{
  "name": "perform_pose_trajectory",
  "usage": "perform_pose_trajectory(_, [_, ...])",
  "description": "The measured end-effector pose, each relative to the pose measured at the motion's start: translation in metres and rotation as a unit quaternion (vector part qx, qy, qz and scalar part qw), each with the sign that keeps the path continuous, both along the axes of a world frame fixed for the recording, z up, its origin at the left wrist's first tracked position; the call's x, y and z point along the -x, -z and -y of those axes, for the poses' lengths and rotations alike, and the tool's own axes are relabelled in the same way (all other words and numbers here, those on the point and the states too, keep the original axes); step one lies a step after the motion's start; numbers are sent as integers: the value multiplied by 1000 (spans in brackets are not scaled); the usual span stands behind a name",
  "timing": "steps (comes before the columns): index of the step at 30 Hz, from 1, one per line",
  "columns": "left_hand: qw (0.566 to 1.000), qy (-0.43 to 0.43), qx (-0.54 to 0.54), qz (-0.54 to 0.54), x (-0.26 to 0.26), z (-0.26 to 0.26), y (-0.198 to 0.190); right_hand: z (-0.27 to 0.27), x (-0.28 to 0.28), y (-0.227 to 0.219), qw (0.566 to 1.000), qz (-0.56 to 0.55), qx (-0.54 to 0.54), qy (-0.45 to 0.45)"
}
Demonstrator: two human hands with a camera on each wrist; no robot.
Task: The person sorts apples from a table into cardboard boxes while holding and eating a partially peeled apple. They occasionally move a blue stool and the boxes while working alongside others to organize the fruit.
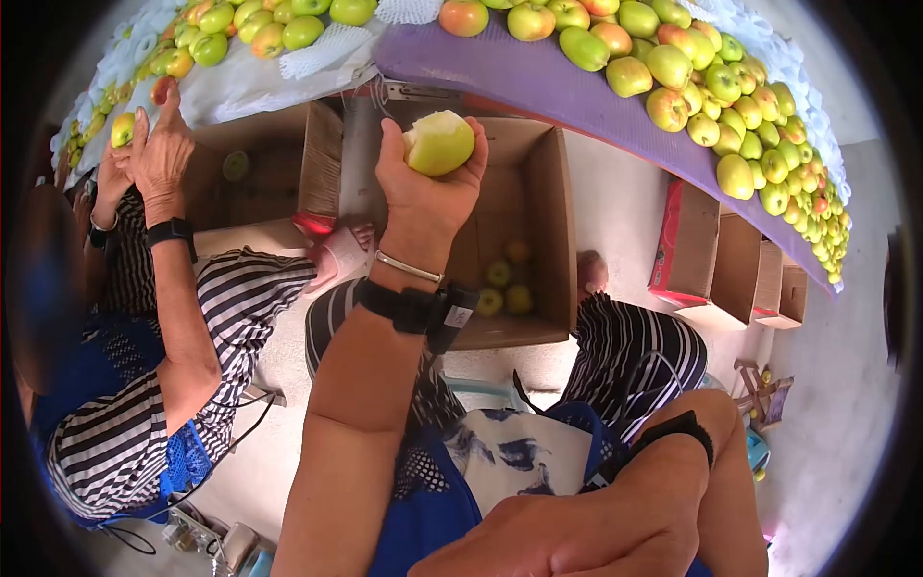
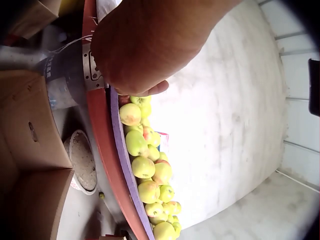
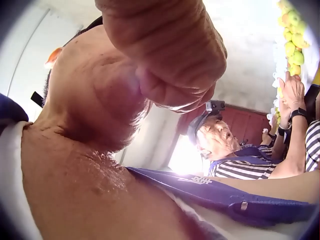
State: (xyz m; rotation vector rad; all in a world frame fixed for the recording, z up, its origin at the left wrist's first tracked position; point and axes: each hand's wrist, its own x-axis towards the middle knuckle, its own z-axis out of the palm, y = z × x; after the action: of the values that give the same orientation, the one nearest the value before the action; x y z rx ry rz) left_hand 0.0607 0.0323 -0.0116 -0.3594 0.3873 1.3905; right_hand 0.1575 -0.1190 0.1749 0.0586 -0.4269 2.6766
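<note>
In the head view my left hand (image 1: 425,207) holds a yellow-green apple (image 1: 444,152) in its raised palm, thumb on one side and fingers on the other. Pale flesh shows along the apple's upper left, where a piece is gone. The left wrist view has the same hand (image 2: 145,55) from behind, hiding the apple. My right hand (image 1: 567,534) is raised close to the camera in the head view. Seen from the right wrist, that hand (image 3: 170,55) is bent in front of the chin; I cannot tell whether it holds anything.
Apples (image 1: 673,67) are heaped on a purple-covered table (image 1: 433,58). Below stands a cardboard box (image 1: 548,192) with several apples inside. At left another person (image 1: 173,288) in stripes handles apples over a second box (image 1: 322,154). More boxes (image 1: 721,250) sit at right.
</note>
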Motion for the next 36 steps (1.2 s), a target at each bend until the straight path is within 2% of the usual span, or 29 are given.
perform_pose_trajectory(6, [1000, 7, -3, -14, -2, 0, 0, -5, -11, -6, 1000, 22, 5, 18])
perform_pose_trajectory(9, [1000, 8, -1, -15, -2, 1, 1, 9, -5, 5, 999, 26, -12, 25])
perform_pose_trajectory(12, [1000, 10, -1, -14, -2, 0, 0, 2, -9, -3, 999, 19, 17, -30])
perform_pose_trajectory(14, [1000, 9, -1, -19, -2, 2, -1, 5, -7, -4, 1000, -3, 28, -2])
perform_pose_trajectory(15, [1000, 7, -4, -24, -2, 3, -1, 14, 2, 3, 998, -23, 17, 54])
perform_pose_trajectory(17, [1000, 7, -11, -29, 0, 2, -1, 17, 2, 8, 998, -14, -12, 61])
perform_pose_trajectory(18, [1000, 11, -12, -27, 1, 3, -1, 6, -5, 4, 999, 15, -29, 14])
perform_pose_trajectory(20, [1000, 12, -10, -23, 0, 2, -1, 5, -6, 4, 999, 22, -26, 1])
perform_pose_trajectory(21, [1000, 10, -8, -22, 1, 2, -3, 13, 1, 6, 999, -2, -6, 35])
perform_pose_trajectory(26, [1000, 9, -6, -20, 5, 3, -2, -9, -9, -1, 997, 46, -61, -18])
perform_pose_trajectory(27, [1000, 4, 1, -22, 4, 3, -4, 0, -4, 2, 997, 45, -59, 13])
perform_pose_trajectory(29, [1000, -1, 5, -21, 4, 4, -6, -2, -8, 4, 999, 33, 8, -40])
perform_pose_trajectory(30, [1000, -1, 1, -19, 4, 5, -6, -23, -12, -1, 989, 20, 72, -124])
perform_pose_trajectory(32, [1000, -2, -6, -16, 5, 6, -8, -25, -12, -2, 984, 13, 76, -163])
perform_pose_trajectory(33, [1000, -2, -8, -15, 6, 7, -8, -7, -9, 2, 992, 19, 18, -120])
perform_pose_trajectory(36, [1000, 6, -24, -10, 6, 5, -5, -1, -7, -1, 997, 25, -74, -14])
